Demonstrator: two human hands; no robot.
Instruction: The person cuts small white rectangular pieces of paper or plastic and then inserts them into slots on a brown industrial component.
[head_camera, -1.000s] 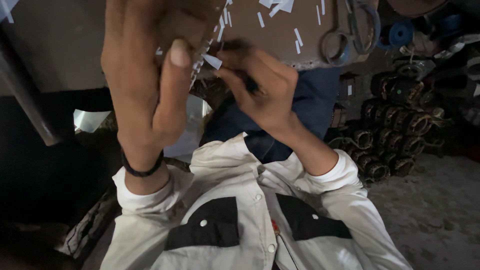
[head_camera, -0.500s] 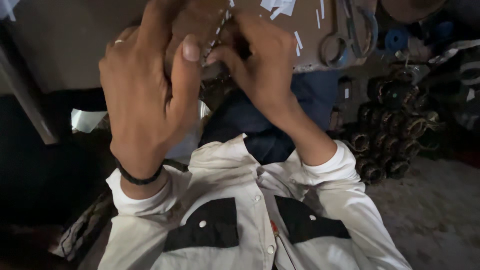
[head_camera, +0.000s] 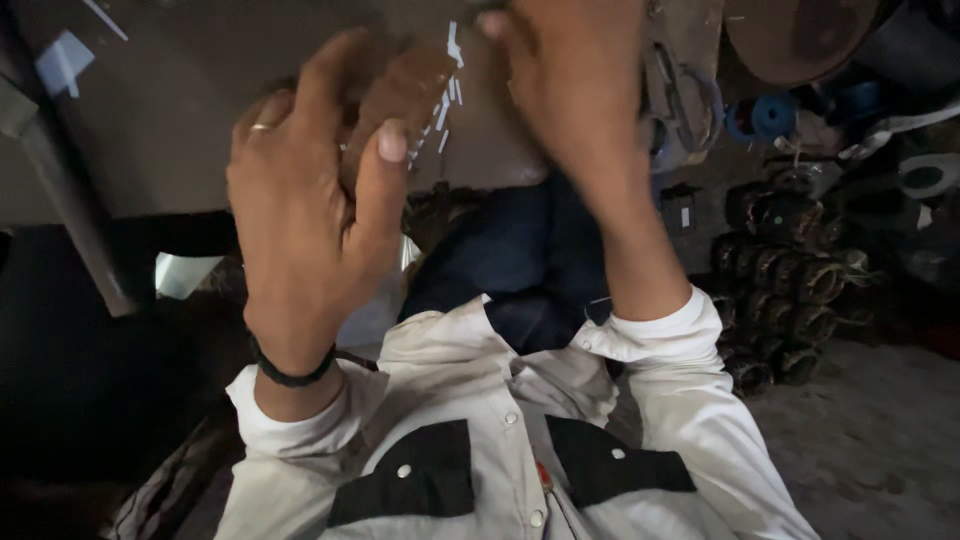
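Above a white shirt with black pockets (head_camera: 500, 470), both hands work at a dark tabletop (head_camera: 200, 110) strewn with pale paper slips (head_camera: 448, 95). At 11 o'clock the left hand (head_camera: 310, 210) curls its grip around a brown, blurred object (head_camera: 405, 90), thumb raised. At 12 o'clock the right hand (head_camera: 580, 90) reaches upward; its grip cannot be made out. Steadying the object firmly would help. Stacked motor coils (head_camera: 790, 280) sit at 3 o'clock.
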